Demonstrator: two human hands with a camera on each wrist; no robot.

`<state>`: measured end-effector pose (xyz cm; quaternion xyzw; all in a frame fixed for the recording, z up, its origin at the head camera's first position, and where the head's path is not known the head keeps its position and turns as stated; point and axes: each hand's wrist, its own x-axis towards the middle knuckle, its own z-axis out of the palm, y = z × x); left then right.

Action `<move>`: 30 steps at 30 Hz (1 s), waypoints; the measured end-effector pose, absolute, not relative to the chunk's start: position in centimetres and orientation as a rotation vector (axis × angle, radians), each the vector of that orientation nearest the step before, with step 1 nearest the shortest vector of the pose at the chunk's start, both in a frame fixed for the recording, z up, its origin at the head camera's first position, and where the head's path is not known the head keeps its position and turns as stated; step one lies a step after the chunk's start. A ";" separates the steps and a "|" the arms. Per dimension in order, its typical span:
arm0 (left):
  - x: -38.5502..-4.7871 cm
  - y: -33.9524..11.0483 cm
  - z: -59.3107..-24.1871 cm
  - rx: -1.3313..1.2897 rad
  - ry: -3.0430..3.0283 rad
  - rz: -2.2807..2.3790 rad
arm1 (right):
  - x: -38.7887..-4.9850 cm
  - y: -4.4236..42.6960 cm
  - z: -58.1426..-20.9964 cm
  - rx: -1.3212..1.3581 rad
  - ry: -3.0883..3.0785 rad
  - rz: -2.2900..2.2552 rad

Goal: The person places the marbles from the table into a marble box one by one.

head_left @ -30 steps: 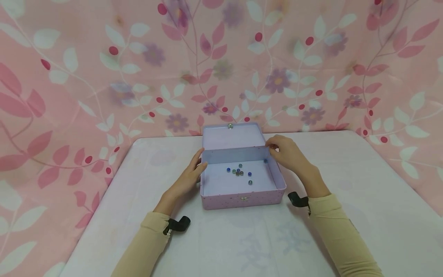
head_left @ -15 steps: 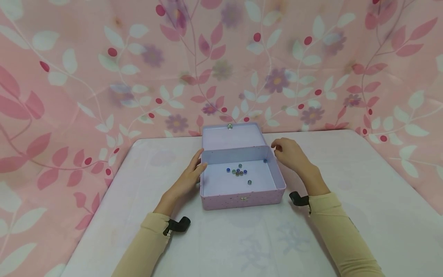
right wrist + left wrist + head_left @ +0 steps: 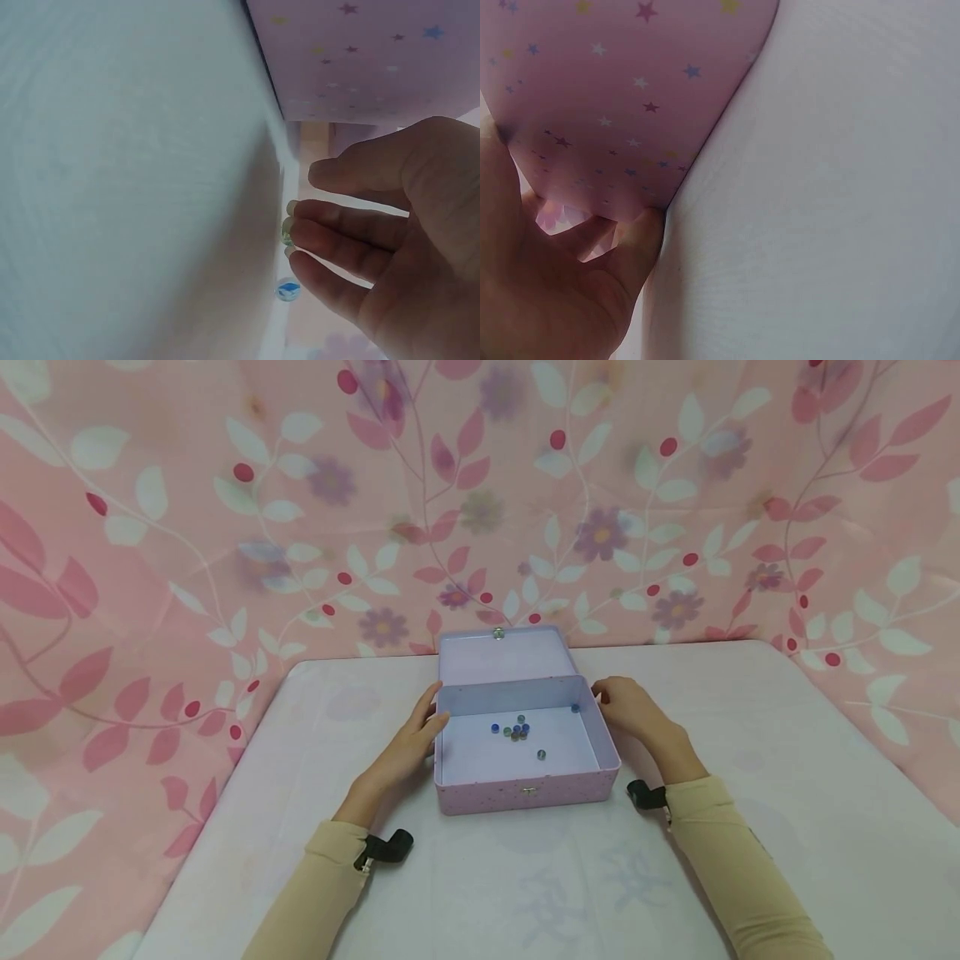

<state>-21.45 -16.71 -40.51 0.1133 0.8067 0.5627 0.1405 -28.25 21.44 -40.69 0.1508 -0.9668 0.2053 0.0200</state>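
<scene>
An open pale purple tin box (image 3: 487, 798) with printed stars stands on the table, its lid (image 3: 502, 658) tipped back. Several glass marbles (image 3: 516, 732) lie on its floor, mostly clustered in the middle. My left hand (image 3: 405, 745) holds the box's left side, with the thumb at the rim and the fingers along the outer wall (image 3: 622, 112). Low beside the right wall is my right hand (image 3: 633, 710). In the right wrist view its fingertips are at a green marble (image 3: 286, 232), the thumb apart from them. A blue-and-clear marble (image 3: 288, 289) lies close by.
The white-covered table (image 3: 540, 893) extends around the box on all sides. A pink floral cloth (image 3: 480, 510) hangs right behind the table and lid. Each wrist wears a small black camera, such as the right camera (image 3: 647, 795).
My right hand has left the box's right rim and moved outward and down beside it. A blue marble inside has rolled left to the cluster. My left hand has stayed put.
</scene>
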 end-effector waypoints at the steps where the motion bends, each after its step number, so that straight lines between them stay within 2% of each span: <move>1: -21.3 -16.7 -40.2 0.328 2.329 1.625 | -28.3 21.6 -40.8 0.462 -2.996 0.636; 30: -20.7 -16.5 -39.6 0.329 2.327 1.632 | -28.5 24.3 -41.3 0.295 -3.020 0.657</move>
